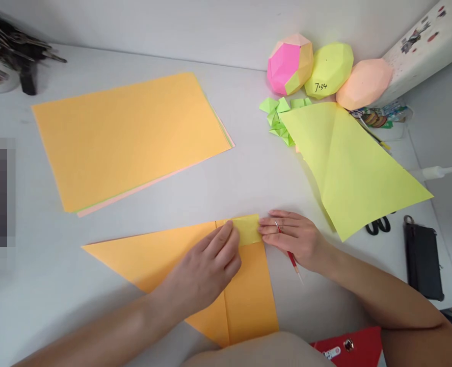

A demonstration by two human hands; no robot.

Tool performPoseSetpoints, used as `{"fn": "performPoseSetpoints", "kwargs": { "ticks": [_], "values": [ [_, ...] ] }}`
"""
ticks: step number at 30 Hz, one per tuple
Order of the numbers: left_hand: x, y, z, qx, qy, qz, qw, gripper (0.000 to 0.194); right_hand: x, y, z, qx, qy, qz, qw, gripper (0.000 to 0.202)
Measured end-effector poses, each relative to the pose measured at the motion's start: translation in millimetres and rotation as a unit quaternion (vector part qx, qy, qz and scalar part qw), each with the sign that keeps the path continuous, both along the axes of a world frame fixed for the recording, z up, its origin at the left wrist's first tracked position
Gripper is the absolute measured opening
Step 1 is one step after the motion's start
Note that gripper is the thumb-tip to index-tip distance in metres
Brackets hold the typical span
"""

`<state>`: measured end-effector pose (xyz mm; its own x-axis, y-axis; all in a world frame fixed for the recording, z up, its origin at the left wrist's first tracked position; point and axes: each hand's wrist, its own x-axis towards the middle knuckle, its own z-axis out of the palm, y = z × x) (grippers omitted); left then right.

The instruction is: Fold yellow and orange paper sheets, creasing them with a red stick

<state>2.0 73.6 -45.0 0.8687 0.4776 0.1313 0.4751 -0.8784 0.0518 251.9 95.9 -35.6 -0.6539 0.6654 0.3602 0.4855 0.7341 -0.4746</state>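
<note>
A folded orange sheet (pixel 248 290) lies in front of me, with a long point reaching left and a vertical crease right of its middle. On its upper right edge is a small yellow paper rectangle (pixel 249 229). My left hand (pixel 210 265) has its fingers curled and pressed together at the rectangle's left end. The fingertips of my right hand (pixel 294 237) touch its right end. Tucked between the right hand's fingers is a slim red tool (pixel 292 260) with a thin metal tip, slanting down past the palm.
Large orange sheets (pixel 134 142) are stacked at the back left. A yellow-green sheet (pixel 355 173) covers part of the green folded pieces (pixel 277 120) and black scissors (pixel 378 225). Faceted paper balls (pixel 328 69) stand behind. A black pouch (pixel 423 260) and red case (pixel 350 349) are right.
</note>
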Motion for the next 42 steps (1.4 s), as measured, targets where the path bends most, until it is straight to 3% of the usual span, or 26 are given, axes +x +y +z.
{"fn": "performPoseSetpoints", "kwargs": {
  "ticks": [4,12,26,42],
  "values": [
    [6.4,1.2,-1.5,-0.004,-0.010,0.000,1.000,0.017,-0.2,-0.1,0.6,0.004,-0.003,-0.003,1.000,0.021],
    [14.0,-2.4,-0.3,0.015,0.026,0.035,0.999,0.070,0.1,-0.8,-0.4,0.003,-0.004,0.002,1.000,0.017],
    [14.1,-11.7,3.0,-0.021,-0.012,0.096,0.995,0.064,-0.9,-1.2,0.8,0.003,-0.008,-0.011,1.000,0.020],
    [14.3,-23.1,-2.4,0.042,0.051,0.133,0.989,0.089,0.3,-1.4,-2.9,-0.008,0.005,-0.006,1.000,0.017]
  ]
}}
